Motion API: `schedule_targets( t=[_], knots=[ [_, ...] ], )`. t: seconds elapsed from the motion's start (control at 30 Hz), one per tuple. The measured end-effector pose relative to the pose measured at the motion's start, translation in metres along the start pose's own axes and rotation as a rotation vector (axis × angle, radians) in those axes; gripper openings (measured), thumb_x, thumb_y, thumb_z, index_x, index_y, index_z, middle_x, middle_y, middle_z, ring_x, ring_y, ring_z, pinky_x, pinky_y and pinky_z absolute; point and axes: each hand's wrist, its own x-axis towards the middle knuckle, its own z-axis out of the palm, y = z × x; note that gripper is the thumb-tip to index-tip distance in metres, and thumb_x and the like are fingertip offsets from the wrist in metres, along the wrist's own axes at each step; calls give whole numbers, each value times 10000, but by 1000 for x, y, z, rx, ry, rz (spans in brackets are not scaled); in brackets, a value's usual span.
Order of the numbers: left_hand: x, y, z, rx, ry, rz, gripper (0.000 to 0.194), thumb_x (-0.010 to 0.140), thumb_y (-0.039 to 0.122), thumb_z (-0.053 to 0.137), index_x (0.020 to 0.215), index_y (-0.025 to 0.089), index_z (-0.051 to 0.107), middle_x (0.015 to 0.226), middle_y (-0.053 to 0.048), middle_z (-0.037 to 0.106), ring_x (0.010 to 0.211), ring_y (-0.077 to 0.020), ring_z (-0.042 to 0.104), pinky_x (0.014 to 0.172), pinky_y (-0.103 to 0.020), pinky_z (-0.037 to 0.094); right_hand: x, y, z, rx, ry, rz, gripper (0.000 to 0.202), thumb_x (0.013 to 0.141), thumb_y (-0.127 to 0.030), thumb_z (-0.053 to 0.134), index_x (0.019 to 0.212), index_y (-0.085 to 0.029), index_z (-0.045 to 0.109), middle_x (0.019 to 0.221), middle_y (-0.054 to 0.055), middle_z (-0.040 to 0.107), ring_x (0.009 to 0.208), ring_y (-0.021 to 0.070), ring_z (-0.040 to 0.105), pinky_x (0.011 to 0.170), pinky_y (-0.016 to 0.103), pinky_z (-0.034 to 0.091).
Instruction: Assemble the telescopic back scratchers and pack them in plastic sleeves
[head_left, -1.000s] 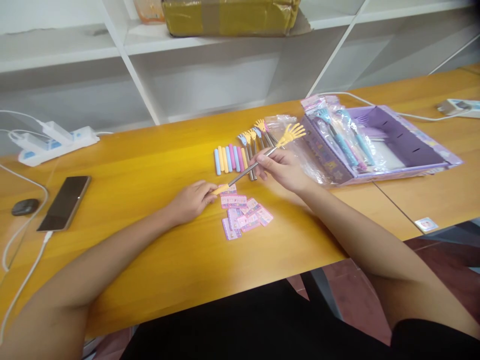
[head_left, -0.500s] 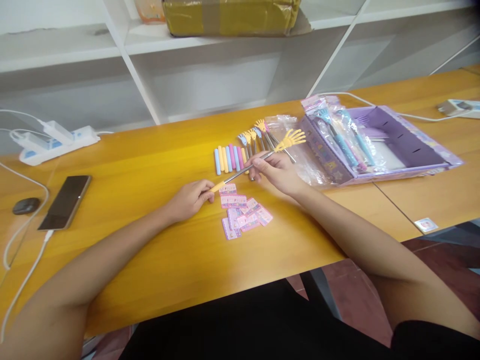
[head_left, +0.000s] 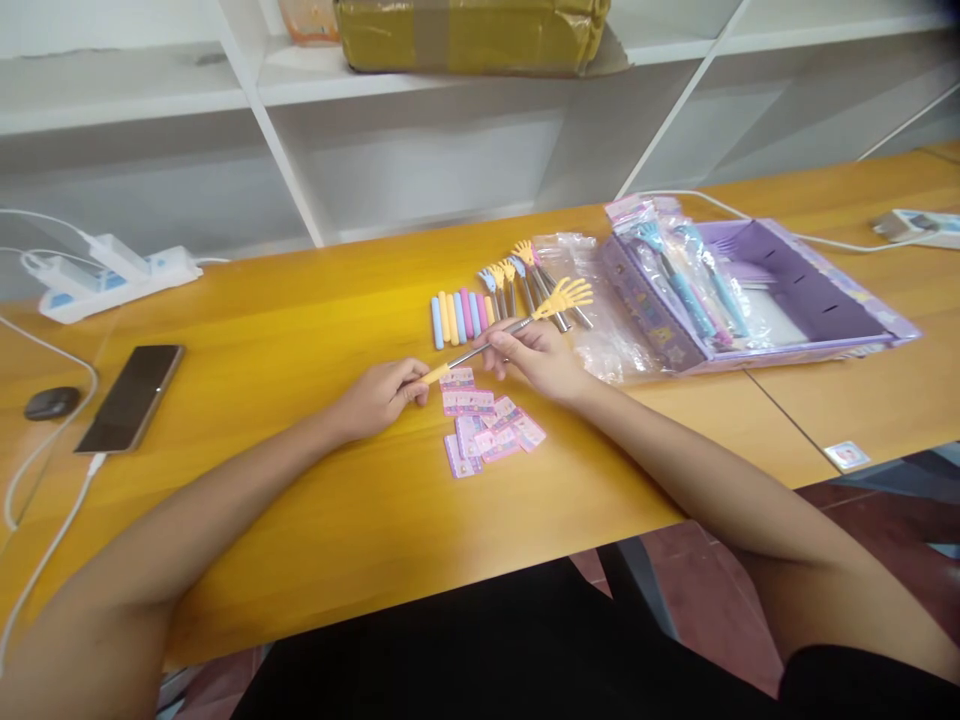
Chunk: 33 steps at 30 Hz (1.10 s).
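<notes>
My left hand (head_left: 391, 392) is closed on the yellow handle of a back scratcher (head_left: 466, 356). Farther up, my right hand (head_left: 525, 352) pinches its metal rod below the yellow hand-shaped head. Behind my hands several pink, yellow and blue tubes (head_left: 460, 318) lie in a row. Beside them are several metal rods with small hand-shaped heads (head_left: 504, 275) in yellow, blue and pink. Pink and purple cards (head_left: 469, 402) lie loosely overlapped on the table in front of my hands.
A purple box (head_left: 817, 270) with bagged scratchers (head_left: 686, 280) stands at the right, clear plastic bags (head_left: 615, 345) beside it. At the left are a phone (head_left: 131, 398), a black mouse (head_left: 52, 403) and a power strip (head_left: 120, 285). Shelves (head_left: 450, 90) rise behind.
The held scratcher has become shorter, its yellow head now nearer my left hand. My right hand has moved slightly left along with it.
</notes>
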Motion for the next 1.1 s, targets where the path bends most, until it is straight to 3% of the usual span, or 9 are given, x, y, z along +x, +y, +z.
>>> schedule_targets(
  t=[0.47,0.63,0.73,0.87,1.1],
  knots=[
    [1,-5,1,-53,32,24,196,1088,384,486,1059,228,601,928,-18,767,854,-183,710,858,-349,536,3,9,31,77,-86,-17,455,1027,-616,663,942,-179,760,745,10,711,541,98,607,535,255,521],
    [2,0,4,-34,21,8,213,1089,406,484,1105,228,599,915,-12,762,842,-186,693,848,-345,515,3,-3,27,86,-153,15,498,1018,-669,648,991,-183,750,749,9,692,568,110,614,555,270,507],
    [4,7,4,18,-20,-4,270,1087,447,476,1141,229,626,902,-13,741,809,-189,657,791,-337,490,3,-11,11,63,-39,41,585,1011,-764,575,1035,-208,755,740,13,674,601,126,593,576,285,485],
    [7,11,1,109,-96,30,384,1104,498,417,902,226,596,828,-20,656,740,-188,582,721,-339,433,6,-12,-9,74,218,-21,736,990,-885,417,978,-238,767,610,-10,514,531,133,467,530,298,421],
    [10,6,3,164,-123,80,438,1113,528,334,808,240,459,796,-33,567,722,-209,524,693,-359,394,4,-11,-5,-31,307,-64,657,1025,-813,472,984,-245,801,571,-19,439,519,137,423,520,305,366]
  ],
)
